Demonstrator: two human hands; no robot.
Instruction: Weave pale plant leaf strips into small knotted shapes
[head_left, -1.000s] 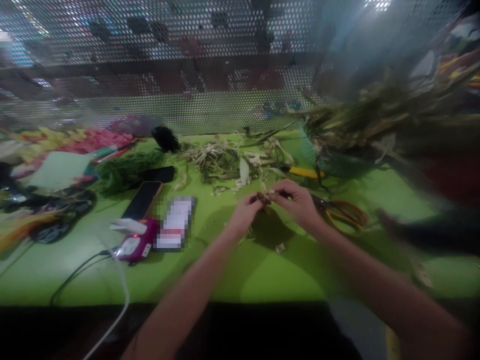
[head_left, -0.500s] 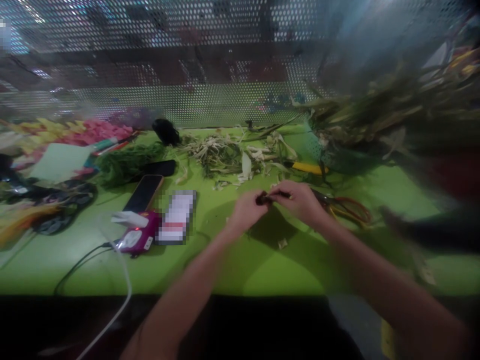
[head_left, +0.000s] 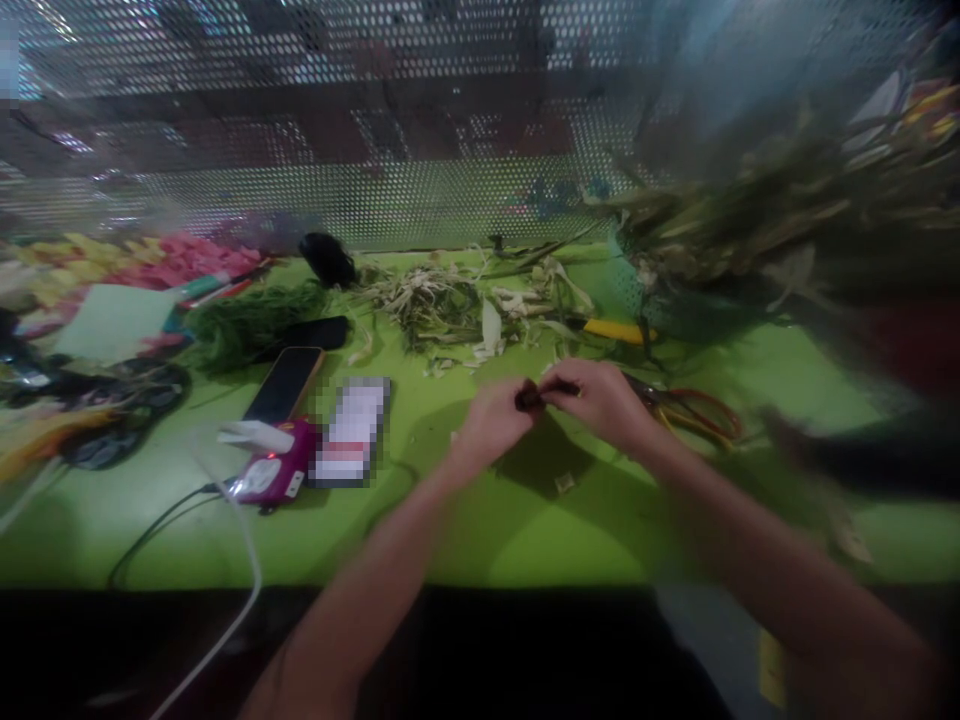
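Both hands pinched one small dark piece above the desk (head_left: pixel 525 540).
Left hand (head_left: pixel 491 418) and right hand (head_left: pixel 600 400) gripped the dark piece (head_left: pixel 527 398); blur hid its details.

Quick tally from my feed: two hands, left hand (head_left: pixel 491 420) and right hand (head_left: pixel 600 400), pinching one small dark piece (head_left: pixel 529 398). Two phones: orange-cased phone (head_left: pixel 285 385), black phone (head_left: pixel 311 333). One magenta power bank (head_left: pixel 270 475), one pair of scissors (head_left: pixel 694 415), one yellow-handled tool (head_left: pixel 611 330).

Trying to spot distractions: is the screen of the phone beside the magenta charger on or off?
Off: the phone lies face up on the green table, its screen uniformly dark, no glow.
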